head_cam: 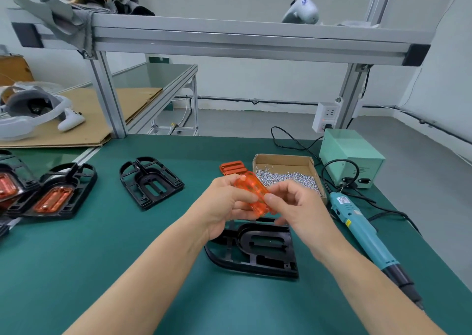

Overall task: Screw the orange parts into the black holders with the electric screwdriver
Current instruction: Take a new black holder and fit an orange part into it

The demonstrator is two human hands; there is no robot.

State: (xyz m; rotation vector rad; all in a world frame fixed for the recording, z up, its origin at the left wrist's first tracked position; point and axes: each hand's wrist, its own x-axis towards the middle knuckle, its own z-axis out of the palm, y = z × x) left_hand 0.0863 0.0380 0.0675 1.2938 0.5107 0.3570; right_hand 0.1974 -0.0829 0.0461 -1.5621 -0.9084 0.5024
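Black holders already fitted with orange inserts lie far left on the worktop, an empty one beside them. At centre the left hand and right hand pinch an orange part above another black holder. Seating it there looks next, then reaching right for the electric screwdriver.

Both my hands are up over the green surface: left hand and right hand pinch one orange part between them, above an empty black holder. The electric screwdriver lies right of it, beside the screw box.
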